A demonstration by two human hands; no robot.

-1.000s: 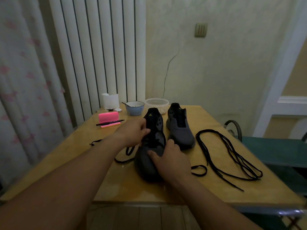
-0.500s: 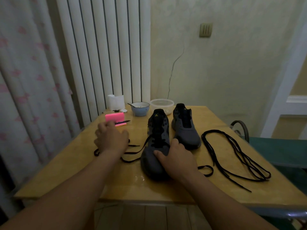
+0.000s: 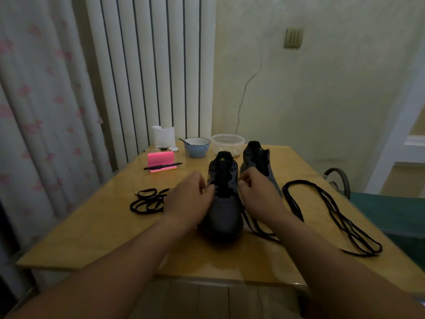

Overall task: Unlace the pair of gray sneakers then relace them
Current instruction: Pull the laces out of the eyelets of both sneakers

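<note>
Two bare forearms are reaching in over the near edge of the table [image 3: 92,238]. Between them the near sneaker [image 3: 224,217] is standing upright, toe pointing at the person, about mid-table. The left hand [image 3: 188,199] is lying against its left side and the right hand [image 3: 259,199] against its right, both at the lacing area with fingers curled inward. Motion blur is hiding the fingertips, so I cannot tell whether either hand is pinching a lace, gripping the upper, or just touching.

Dark strands [image 3: 255,229] are trailing along the sneaker's right side and passing under the right forearm onto the table. A bunch of lace [image 3: 147,201] is lying just left of the left hand. A loose lace [image 3: 333,215] is lying in long loops to the right, well apart from the hands.

The far sneaker [image 3: 262,160] is standing just behind the right hand, beside the near one and partly hidden. Further left a pen [image 3: 162,167] is resting across a pink pad [image 3: 160,158]. Behind these a blue bowl [image 3: 197,148] and a clear tub [image 3: 227,142] are sitting side by side, with a paper roll [image 3: 163,135] at the far left corner. A radiator [image 3: 149,65] and a curtain [image 3: 34,111] are standing behind.
</note>
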